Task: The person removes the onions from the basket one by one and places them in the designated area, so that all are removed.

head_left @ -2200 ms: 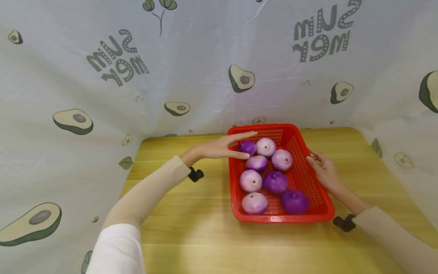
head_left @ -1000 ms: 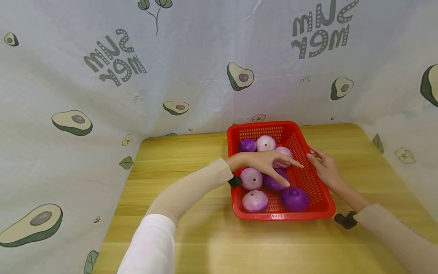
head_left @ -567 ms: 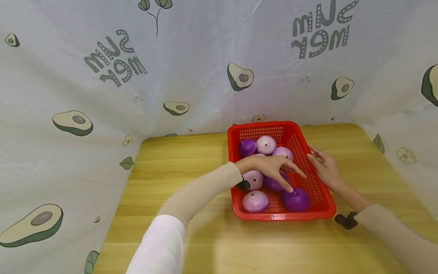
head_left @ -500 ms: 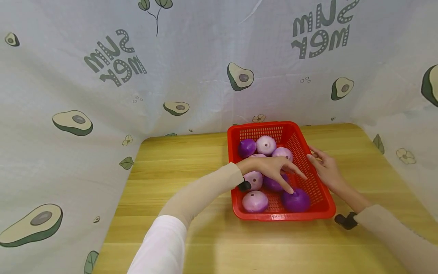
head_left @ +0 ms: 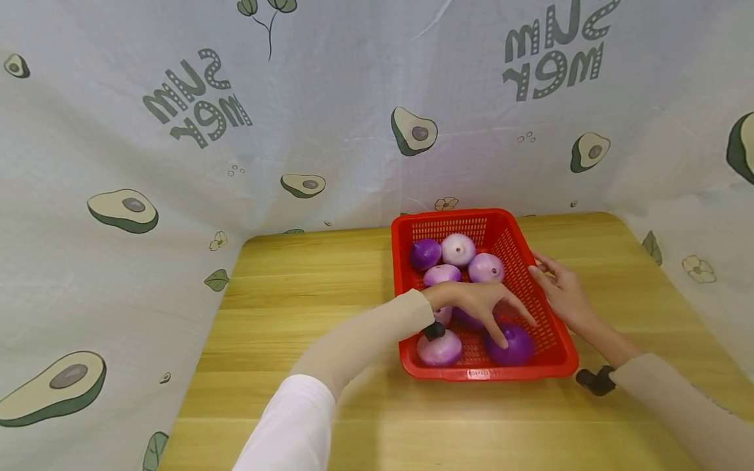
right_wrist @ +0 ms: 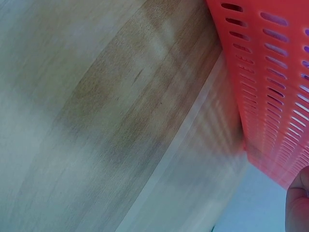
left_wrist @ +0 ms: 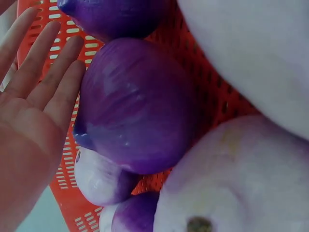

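Note:
A red plastic basket [head_left: 483, 373] with slotted walls holds several onions, some pale lilac and some deep purple. My left hand [head_left: 483, 306] reaches over its front half, fingers spread, thumb tip at the dark purple onion [head_left: 514, 347] in the front right corner. In the left wrist view the left palm [left_wrist: 24, 140] shows straight fingers alongside a purple onion [left_wrist: 140, 106]. The right hand [head_left: 562, 294] holds the basket's right rim, thumb over the edge. Only a bit of that hand [right_wrist: 298, 203] shows in the right wrist view, beside the basket wall [right_wrist: 270, 92].
The basket stands on a wooden table [head_left: 306, 281], near its back edge. A pale curtain [head_left: 347, 85] printed with avocados hangs behind and at the sides. A pale onion [head_left: 438, 348] sits front left in the basket, partly behind the left wrist's black camera [head_left: 434, 331].
My left hand has moved from the basket's back left, over the onions, toward the front right. The right hand has stayed on the rim, and the basket has barely shifted.

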The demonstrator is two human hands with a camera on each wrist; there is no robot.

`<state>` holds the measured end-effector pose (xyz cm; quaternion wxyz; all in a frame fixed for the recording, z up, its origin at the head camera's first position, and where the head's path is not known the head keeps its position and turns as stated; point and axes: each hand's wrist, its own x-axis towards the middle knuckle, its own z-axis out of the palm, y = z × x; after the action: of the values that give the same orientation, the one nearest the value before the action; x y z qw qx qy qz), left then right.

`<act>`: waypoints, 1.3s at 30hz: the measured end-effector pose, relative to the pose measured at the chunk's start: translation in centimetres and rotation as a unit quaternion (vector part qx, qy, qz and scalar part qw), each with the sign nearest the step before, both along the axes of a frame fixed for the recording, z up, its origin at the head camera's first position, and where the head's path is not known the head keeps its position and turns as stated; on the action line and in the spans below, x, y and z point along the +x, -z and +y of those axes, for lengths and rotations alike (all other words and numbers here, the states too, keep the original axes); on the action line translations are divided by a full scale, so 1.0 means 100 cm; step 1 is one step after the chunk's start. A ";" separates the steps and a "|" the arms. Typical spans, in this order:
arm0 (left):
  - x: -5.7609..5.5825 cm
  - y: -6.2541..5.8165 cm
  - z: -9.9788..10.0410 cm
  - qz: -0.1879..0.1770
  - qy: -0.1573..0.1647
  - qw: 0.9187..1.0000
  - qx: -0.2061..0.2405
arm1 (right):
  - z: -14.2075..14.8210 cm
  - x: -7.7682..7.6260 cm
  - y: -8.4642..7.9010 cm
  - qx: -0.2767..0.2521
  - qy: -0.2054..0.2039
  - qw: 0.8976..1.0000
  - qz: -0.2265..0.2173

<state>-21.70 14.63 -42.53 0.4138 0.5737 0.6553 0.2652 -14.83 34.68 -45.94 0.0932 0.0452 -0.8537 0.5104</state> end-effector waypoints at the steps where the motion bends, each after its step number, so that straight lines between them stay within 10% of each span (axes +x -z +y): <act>1: 0.001 0.001 0.001 0.002 0.004 1.000 0.003 | 0.000 0.000 0.000 0.000 0.000 1.000 0.001; 24: 0.009 0.008 0.010 -0.037 0.020 0.999 -0.020 | 0.002 0.002 0.003 -0.026 -0.009 1.000 -0.001; 39: 0.011 0.007 0.011 0.056 0.048 0.996 -0.046 | 0.001 0.000 0.004 -0.029 -0.016 0.999 0.006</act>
<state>-20.56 15.76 -43.26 0.4150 0.5986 0.6604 0.1823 -14.79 34.77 -46.30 0.0915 0.0587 -0.8371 0.5361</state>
